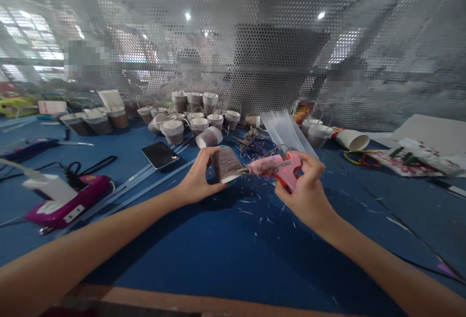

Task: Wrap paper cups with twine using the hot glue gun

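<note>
My left hand (201, 175) is closed round a twine-wrapped paper cup (226, 162), which tilts with its white rim toward me. In my right hand (306, 188) is a pink hot glue gun (276, 166), gripped by its handle. The gun's metal nozzle points left and meets or nearly meets the cup's side near the rim; I cannot tell if they touch. Just behind the cup lies another wrapped cup (209, 137) on its side. Scissors with blue handles (260, 148) lie beyond the glue gun, beside tangled twine (251, 135).
Several small handled cups (173, 131) stand in a cluster at the back. A black phone (160, 155) and a purple power strip (73, 203) with a white plug lie to the left. Clear plastic strips (287, 132) and a white roll (351, 139) are at the right. A perforated metal screen (218, 40) rises behind.
</note>
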Motion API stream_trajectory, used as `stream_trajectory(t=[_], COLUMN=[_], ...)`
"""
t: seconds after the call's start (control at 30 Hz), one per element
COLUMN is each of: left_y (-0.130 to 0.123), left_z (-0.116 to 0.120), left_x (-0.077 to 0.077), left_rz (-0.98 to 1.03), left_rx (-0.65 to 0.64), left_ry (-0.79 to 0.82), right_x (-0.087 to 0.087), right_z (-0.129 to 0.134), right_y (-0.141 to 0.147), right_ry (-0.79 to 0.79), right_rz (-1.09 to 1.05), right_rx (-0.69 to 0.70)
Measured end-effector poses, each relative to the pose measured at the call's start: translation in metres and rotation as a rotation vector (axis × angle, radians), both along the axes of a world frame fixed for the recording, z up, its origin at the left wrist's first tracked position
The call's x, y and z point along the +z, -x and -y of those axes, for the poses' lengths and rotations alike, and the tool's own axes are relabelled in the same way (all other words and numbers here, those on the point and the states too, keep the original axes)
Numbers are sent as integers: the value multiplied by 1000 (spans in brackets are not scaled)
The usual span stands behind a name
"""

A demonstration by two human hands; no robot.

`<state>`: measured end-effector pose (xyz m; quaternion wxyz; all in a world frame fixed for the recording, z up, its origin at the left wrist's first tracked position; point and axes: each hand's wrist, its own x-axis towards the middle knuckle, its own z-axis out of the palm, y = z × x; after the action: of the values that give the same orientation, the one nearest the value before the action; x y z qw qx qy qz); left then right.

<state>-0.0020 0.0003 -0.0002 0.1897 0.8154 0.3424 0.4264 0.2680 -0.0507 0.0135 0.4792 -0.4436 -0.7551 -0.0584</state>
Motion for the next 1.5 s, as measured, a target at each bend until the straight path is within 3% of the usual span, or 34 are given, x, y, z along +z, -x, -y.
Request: stream_trajectory(t=[0.7,1.5], left_y=[1,1], left_z=[-2,1], left_x=[-2,0], left_rz=[85,146], left_rx=[-43,-100], left_ry=[49,74], right_x=[-1,2], right_z=[1,1], right_y=[-3,-6], right_ry=[2,128], right_rz=[124,128], right_rx=[-108,-226])
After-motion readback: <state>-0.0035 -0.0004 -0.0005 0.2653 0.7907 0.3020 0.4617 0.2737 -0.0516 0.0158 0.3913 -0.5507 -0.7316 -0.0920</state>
